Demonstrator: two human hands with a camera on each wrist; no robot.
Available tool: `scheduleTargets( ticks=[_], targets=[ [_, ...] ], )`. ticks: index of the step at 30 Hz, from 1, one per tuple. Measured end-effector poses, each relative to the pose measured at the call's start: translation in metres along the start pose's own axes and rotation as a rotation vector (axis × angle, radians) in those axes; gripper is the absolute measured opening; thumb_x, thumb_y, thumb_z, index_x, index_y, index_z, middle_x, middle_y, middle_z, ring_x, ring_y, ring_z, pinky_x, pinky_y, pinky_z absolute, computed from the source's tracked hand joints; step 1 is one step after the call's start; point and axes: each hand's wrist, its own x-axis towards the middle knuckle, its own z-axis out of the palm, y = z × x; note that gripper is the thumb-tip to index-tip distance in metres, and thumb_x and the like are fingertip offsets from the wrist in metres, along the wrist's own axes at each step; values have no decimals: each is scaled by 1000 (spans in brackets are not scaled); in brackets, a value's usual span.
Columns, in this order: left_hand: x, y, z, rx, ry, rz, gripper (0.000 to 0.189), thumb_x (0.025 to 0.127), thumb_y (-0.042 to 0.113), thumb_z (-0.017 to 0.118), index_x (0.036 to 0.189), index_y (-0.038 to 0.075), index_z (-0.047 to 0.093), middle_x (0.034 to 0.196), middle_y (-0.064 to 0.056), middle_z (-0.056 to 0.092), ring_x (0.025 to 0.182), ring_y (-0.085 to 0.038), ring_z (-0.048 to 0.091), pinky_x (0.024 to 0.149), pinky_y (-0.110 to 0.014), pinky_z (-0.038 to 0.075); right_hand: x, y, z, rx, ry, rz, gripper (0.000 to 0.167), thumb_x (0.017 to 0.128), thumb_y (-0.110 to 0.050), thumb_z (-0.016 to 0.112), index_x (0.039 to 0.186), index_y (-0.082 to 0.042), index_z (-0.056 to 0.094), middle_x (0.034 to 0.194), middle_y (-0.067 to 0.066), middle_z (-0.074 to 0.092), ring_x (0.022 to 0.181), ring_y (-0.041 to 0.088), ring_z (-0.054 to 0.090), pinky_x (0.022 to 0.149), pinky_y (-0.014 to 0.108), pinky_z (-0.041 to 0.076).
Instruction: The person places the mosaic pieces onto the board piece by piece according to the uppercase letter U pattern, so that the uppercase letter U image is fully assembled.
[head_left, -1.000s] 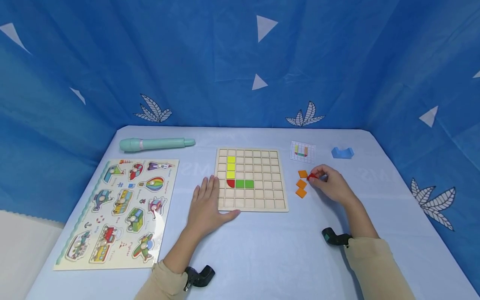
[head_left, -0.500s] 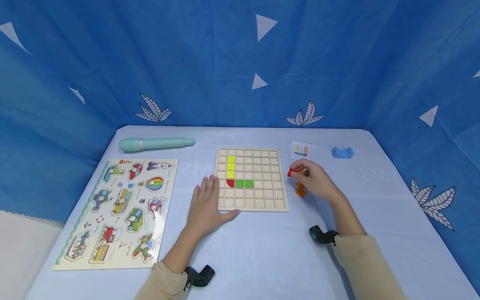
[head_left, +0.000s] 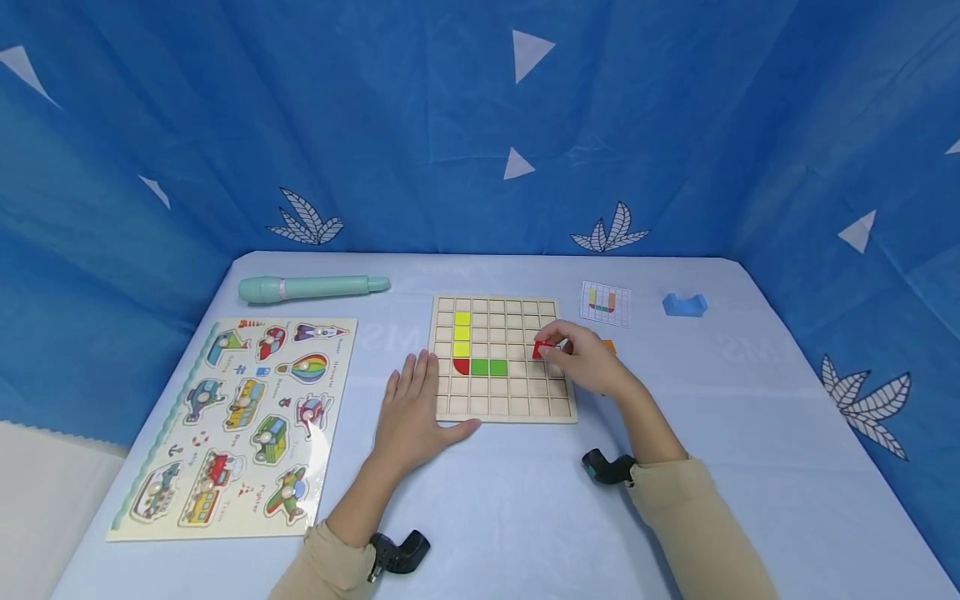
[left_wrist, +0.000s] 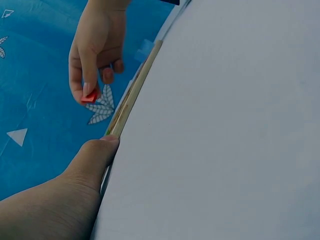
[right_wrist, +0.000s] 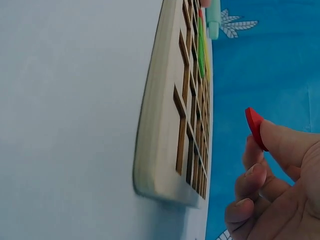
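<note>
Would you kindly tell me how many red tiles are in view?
2. One red tile lies on the wooden grid board, left of the green tiles; the right hand pinches the other red tile over the board.

Before me is a small curtained play corner; whether it belongs to a home, a school or a studio, I cannot tell. Blue curtains (head_left: 420, 117), printed with leaves (head_left: 305, 221) and white triangles (head_left: 529, 55), hang behind and at both sides of a pale table (head_left: 510, 508). On this table lie a vehicle picture puzzle (head_left: 225, 440), a wooden grid board (head_left: 517, 367) and a small pattern card (head_left: 606, 303).
</note>
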Motion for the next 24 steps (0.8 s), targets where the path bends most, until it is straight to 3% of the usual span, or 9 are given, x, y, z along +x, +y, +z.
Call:
scheduleTargets(
  ticks=[7,15,24],
  targets=[
    [0,0,0,7,-1,-1,123,75,78,63,158,2,14,167,-14,13,156,-32,6,125,-53,8,8,-4,12,11,-62,-32,17,98,-16,62,113,-10,65,103,5,65,79,23,55,70,32,48],
    [0,0,0,8,-7,-6,123,75,79,63,159,3,13,167,-14,12,156,-31,5,125,-53,8,15,-6,26,-29,-69,-18,10,97,-16,63,107,-14,66,98,3,64,89,21,55,81,33,48],
    [0,1,0,12,-4,-3,123,75,79,63,158,3,14,167,-14,13,156,-31,5,125,-53,9,19,-2,32,-75,-75,1,6,96,-17,66,101,-19,66,93,0,63,88,20,55,80,32,48]
  ],
)
